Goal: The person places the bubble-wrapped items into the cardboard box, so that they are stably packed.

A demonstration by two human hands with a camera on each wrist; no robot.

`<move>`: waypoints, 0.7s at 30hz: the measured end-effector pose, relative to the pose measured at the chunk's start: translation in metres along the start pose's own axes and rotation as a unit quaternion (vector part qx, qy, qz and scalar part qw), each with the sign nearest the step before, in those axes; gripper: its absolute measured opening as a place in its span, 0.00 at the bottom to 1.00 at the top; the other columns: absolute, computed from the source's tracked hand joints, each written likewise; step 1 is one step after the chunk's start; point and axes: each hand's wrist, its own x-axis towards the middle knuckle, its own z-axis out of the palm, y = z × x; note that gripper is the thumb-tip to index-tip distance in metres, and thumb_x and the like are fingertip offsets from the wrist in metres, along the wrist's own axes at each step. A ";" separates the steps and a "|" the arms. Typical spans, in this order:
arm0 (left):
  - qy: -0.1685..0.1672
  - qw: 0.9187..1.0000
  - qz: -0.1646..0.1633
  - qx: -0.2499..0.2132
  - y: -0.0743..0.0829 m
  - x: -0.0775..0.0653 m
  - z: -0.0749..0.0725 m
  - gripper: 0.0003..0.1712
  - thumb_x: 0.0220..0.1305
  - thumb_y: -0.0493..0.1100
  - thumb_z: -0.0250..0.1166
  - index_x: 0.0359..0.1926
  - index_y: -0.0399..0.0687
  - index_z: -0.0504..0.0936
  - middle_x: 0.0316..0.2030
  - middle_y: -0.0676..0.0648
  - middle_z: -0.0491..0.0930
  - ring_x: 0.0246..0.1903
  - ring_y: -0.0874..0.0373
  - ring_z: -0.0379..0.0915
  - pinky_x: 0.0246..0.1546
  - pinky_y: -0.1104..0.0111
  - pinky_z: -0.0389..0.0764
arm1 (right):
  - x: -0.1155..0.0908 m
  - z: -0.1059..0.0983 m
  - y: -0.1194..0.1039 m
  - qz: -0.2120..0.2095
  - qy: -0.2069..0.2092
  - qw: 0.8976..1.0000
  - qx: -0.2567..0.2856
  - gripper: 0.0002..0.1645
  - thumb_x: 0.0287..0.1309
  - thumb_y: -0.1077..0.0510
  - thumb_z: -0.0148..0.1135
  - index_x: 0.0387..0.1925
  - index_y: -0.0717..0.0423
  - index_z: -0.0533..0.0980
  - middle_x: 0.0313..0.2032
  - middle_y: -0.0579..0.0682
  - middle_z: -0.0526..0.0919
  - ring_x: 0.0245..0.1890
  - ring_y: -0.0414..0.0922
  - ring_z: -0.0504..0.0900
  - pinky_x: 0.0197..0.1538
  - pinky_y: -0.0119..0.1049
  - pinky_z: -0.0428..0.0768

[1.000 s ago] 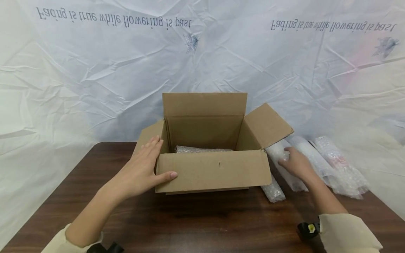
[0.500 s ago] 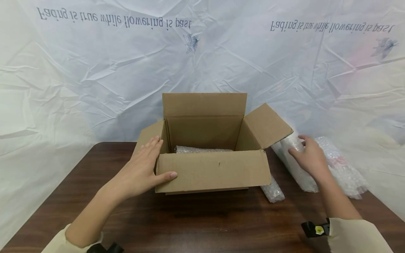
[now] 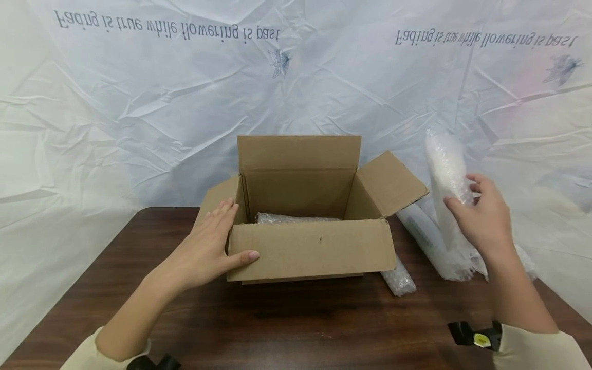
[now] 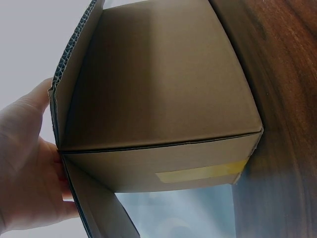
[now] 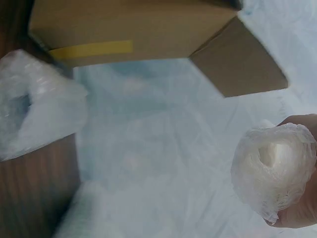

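Lifted since a moment ago, one bubble-wrapped roll [image 3: 445, 163] is grasped in the right hand [image 3: 485, 218]; the left hand [image 3: 209, 247], fingers straight, rests on the cardboard box [image 3: 310, 250].

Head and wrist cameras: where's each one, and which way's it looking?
Head: on the head, facing forward and down at the cardboard box; left hand and right hand show.
Left wrist: on that wrist, facing the cardboard box's outside; left hand shows.
Right wrist: on that wrist, facing the white cloth, held wrapped roll and box; right hand partly shows.
Shared: both wrist views show the box.
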 end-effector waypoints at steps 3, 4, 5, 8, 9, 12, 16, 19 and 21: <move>0.000 1.000 -0.001 0.000 0.000 0.000 0.000 0.63 0.52 0.77 0.51 0.70 0.31 0.44 0.70 0.37 0.41 0.69 0.47 0.33 0.67 0.52 0.41 | -0.003 -0.006 -0.009 -0.007 0.023 1.000 0.000 0.39 0.61 0.51 0.53 0.69 0.60 0.52 0.61 0.69 0.61 0.51 0.63 0.64 0.36 0.44 0.68; -0.001 1.000 -0.001 0.000 0.000 0.000 -0.001 0.63 0.52 0.77 0.51 0.70 0.31 0.44 0.70 0.37 0.41 0.69 0.47 0.33 0.67 0.52 0.41 | -0.003 -0.007 -0.012 -0.013 0.032 0.999 0.002 0.39 0.61 0.51 0.53 0.69 0.59 0.53 0.61 0.68 0.62 0.51 0.62 0.64 0.36 0.42 0.67; -0.001 1.000 -0.001 0.000 0.000 0.000 -0.001 0.63 0.52 0.77 0.51 0.70 0.31 0.44 0.70 0.37 0.41 0.69 0.47 0.33 0.67 0.52 0.41 | -0.004 -0.008 -0.015 -0.019 0.041 0.999 0.003 0.39 0.60 0.52 0.54 0.68 0.59 0.54 0.60 0.67 0.63 0.50 0.62 0.64 0.35 0.40 0.66; 0.000 1.000 0.000 -0.001 0.000 0.000 0.000 0.63 0.52 0.76 0.51 0.70 0.31 0.44 0.70 0.37 0.41 0.69 0.47 0.33 0.67 0.52 0.41 | -0.006 -0.010 -0.026 -0.035 0.061 0.998 0.007 0.37 0.59 0.53 0.56 0.68 0.57 0.56 0.59 0.65 0.65 0.48 0.57 0.65 0.35 0.34 0.64; 0.000 1.000 0.001 -0.001 0.000 0.000 0.000 0.63 0.52 0.76 0.51 0.69 0.31 0.44 0.70 0.37 0.41 0.69 0.47 0.33 0.67 0.52 0.41 | -0.007 -0.011 -0.030 -0.042 0.068 0.997 0.011 0.37 0.58 0.54 0.57 0.67 0.56 0.58 0.58 0.64 0.66 0.47 0.54 0.66 0.35 0.33 0.64; 0.001 1.000 0.002 0.002 0.000 -0.001 0.001 0.63 0.52 0.76 0.51 0.69 0.31 0.44 0.70 0.37 0.42 0.69 0.47 0.33 0.67 0.52 0.41 | -0.010 -0.010 -0.042 -0.065 0.083 0.994 0.024 0.36 0.56 0.57 0.59 0.66 0.55 0.61 0.57 0.61 0.68 0.41 0.41 0.66 0.34 0.29 0.64; 0.003 1.000 0.002 0.004 0.001 -0.001 0.001 0.63 0.52 0.76 0.51 0.69 0.31 0.45 0.70 0.37 0.42 0.69 0.47 0.33 0.67 0.52 0.42 | -0.015 -0.005 -0.058 -0.108 0.095 0.988 0.048 0.36 0.53 0.61 0.61 0.64 0.55 0.63 0.55 0.60 0.70 0.38 0.31 0.64 0.35 0.26 0.64; 0.004 1.000 0.001 0.004 0.001 -0.002 0.002 0.63 0.52 0.76 0.51 0.69 0.31 0.45 0.70 0.37 0.42 0.69 0.47 0.33 0.67 0.52 0.42 | -0.018 -0.001 -0.069 -0.141 0.097 0.984 0.054 0.36 0.52 0.63 0.62 0.64 0.56 0.64 0.54 0.60 0.70 0.41 0.37 0.66 0.36 0.25 0.63; 0.004 1.000 -0.001 0.004 0.001 -0.002 0.002 0.63 0.52 0.76 0.51 0.69 0.31 0.45 0.70 0.37 0.42 0.69 0.48 0.33 0.67 0.52 0.42 | -0.020 0.002 -0.075 -0.161 0.093 0.981 0.054 0.36 0.52 0.64 0.61 0.64 0.57 0.63 0.54 0.60 0.70 0.43 0.44 0.68 0.37 0.26 0.63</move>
